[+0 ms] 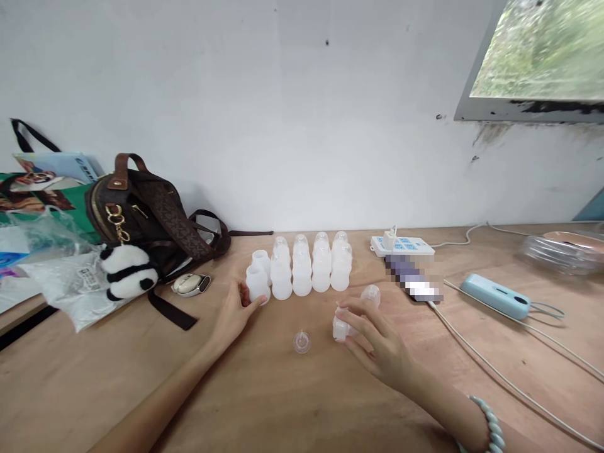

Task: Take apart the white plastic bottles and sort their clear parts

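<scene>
Several small translucent white bottles [311,267] stand in rows at the back middle of the wooden table [264,390]. My left hand [234,311] is closed round one uncapped bottle [257,284] at the left end of the group. My right hand [372,340] has its fingers curled over another small white bottle [340,328] lying on the table. A clear domed cap [302,342] sits loose between my hands. A capped bottle [371,294] lies just behind my right hand.
A brown backpack [146,214] with a panda charm [126,270] and plastic bags [61,277] fill the left. A power strip [401,244], a phone [414,280], a light blue device [495,296] and cables [509,377] lie on the right. A clear container [561,251] stands far right.
</scene>
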Action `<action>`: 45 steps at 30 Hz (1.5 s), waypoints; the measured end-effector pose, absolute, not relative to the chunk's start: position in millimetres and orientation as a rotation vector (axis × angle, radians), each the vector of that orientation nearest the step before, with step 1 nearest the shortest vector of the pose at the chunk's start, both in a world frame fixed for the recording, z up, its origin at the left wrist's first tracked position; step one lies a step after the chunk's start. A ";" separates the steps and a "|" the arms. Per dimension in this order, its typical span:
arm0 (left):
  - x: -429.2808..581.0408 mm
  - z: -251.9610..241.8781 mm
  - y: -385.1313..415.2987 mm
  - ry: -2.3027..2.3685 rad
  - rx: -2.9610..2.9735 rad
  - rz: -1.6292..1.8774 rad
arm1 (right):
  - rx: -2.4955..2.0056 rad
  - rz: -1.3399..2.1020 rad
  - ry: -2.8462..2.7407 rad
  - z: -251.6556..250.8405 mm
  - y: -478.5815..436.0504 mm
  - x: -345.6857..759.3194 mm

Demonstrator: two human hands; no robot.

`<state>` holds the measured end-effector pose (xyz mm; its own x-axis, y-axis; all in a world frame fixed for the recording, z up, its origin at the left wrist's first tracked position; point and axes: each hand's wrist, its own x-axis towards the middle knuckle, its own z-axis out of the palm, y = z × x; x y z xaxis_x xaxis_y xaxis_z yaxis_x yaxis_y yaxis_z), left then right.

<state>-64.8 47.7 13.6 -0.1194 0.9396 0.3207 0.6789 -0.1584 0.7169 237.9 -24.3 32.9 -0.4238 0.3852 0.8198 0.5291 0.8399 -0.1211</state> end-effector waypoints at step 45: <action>42.0 82.4 -11.6 0.650 0.903 0.643 | -0.567 -0.083 -2.029 52.5 -24.5 231.8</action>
<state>42.0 -11.6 82.4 0.6367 0.7351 -0.2329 -0.2247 0.4658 0.8559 231.8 -24.5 52.5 -0.4025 0.3576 0.8427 0.4254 0.8882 -0.1737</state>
